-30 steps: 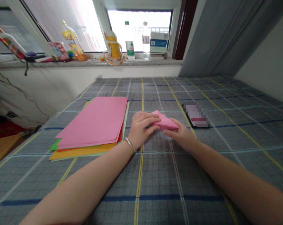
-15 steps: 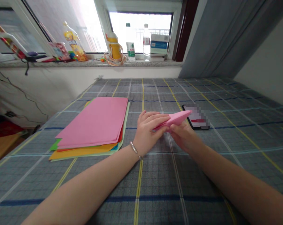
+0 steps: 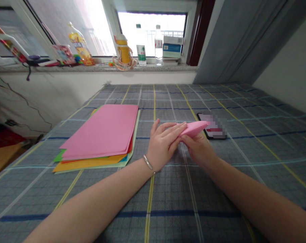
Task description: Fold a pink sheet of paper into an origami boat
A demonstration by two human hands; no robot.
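A folded piece of pink paper (image 3: 195, 128) is held just above the checked cloth, its narrow end pointing right. My left hand (image 3: 164, 139) grips its left end, fingers lying over the top and thumb below; the little finger sticks up. My right hand (image 3: 199, 146) holds the same paper from beneath, thumb pressed at its near edge. Both hands are closed on it and nearly touch. The paper's left end is hidden under my left fingers. To the left lies a stack of coloured paper (image 3: 102, 131), pink sheets on top, with orange, green and other colours showing at the edges.
A phone (image 3: 213, 126) with a blurred screen lies just beyond my right hand. On the windowsill (image 3: 163, 68) stand a yellow cup (image 3: 124, 52), several bottles and stacked boxes (image 3: 171, 49). A grey curtain (image 3: 233, 40) hangs at the right.
My left fingers have slid slightly right along the paper, and the little finger has lifted. The folded paper looks flatter and is tilted less upward. My right hand has shifted a little.
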